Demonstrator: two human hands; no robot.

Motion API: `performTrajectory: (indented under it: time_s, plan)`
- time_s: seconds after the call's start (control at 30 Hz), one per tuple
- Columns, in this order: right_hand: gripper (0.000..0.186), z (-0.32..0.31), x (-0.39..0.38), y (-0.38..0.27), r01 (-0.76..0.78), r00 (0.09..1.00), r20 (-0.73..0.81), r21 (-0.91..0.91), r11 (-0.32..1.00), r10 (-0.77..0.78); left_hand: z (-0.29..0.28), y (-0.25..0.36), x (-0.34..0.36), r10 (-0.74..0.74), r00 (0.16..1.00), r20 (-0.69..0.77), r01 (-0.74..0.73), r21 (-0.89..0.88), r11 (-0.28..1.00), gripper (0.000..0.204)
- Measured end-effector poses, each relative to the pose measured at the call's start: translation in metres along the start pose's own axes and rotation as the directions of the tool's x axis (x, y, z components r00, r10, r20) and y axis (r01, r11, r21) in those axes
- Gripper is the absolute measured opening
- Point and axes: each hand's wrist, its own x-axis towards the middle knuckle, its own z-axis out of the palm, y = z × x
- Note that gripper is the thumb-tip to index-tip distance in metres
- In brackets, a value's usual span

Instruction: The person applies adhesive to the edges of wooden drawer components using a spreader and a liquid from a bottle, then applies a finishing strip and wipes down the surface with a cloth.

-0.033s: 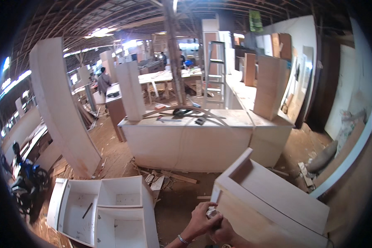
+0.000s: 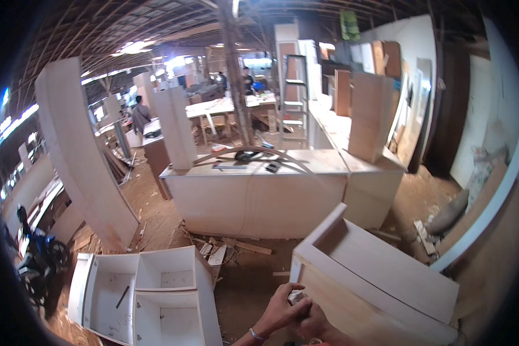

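Small pale block [image 2: 297, 297]: sits right at the near corner of the wooden cabinet box [image 2: 380, 277], low in the middle of the view, held between both hands.
Left hand [image 2: 279, 311]: fingers curled over the top of the block and pinching it, thumb tucked underneath; a thin bracelet [image 2: 255, 334] on the wrist.
Right hand [image 2: 316, 322]: mostly tucked behind the left one, so honestly can't tell how its fingers sit, it just looks pressed up against the block from below.
Doing it well: I'd say keep the block square to that corner edge and brace the box with the lower hand so it doesn't skate off the smooth panel.
Cabinet box: flat plywood-looking panels, light tan faces, a white strip along the front edge, open on top.
White shelf unit [image 2: 150, 294]: lying on its back on the floor to the left, glossy white, split into square compartments, a dark stick in one.
Floor [image 2: 254, 277]: brown dirt, with sawdust and offcut scraps.
Big workbench [image 2: 254, 196]: boxy, pale boards, tools and a curved strip on top.
Leaning panel [image 2: 81, 155]: tall, plain, off-white.
Ladder [image 2: 294, 98]: metal, further back.
Far end: people at tables under a dark raftered roof.
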Motion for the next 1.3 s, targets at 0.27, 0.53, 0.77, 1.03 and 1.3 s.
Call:
performTrajectory:
  time_s: [0.27, 0.53, 0.77, 1.03, 1.3]
  plan:
    - [0.043, -0.101, -0.023, -0.032, -0.181, 0.982, 0.059, 0.019, 0.983, 0.180, 0.107, 0.043, 0.024, -0.215, 0.977, 0.000, 0.213, -0.151, 0.965, 0.020]
    - [0.040, -0.106, 0.013, -0.019, -0.060, 0.935, 0.337, -0.147, 0.987, 0.107, 0.092, 0.031, 0.039, -0.002, 0.999, -0.051, -0.009, -0.222, 0.975, 0.007]
    - [0.060, -0.096, 0.024, -0.070, -0.426, 0.853, 0.226, -0.218, 0.878, 0.470, 0.091, -0.013, 0.047, -0.122, 0.992, -0.017, 0.096, -0.515, 0.852, 0.015]
    - [0.065, -0.231, 0.023, -0.079, -0.318, 0.926, 0.116, -0.279, 0.906, 0.360, 0.144, -0.035, 0.094, -0.044, 0.991, 0.129, 0.090, -0.379, 0.921, 0.040]
    - [0.075, -0.432, 0.065, 0.029, -0.470, 0.714, 0.229, -0.543, 0.696, 0.661, 0.226, -0.169, 0.206, -0.452, 0.699, -0.555, 0.398, -0.224, 0.890, 0.063]
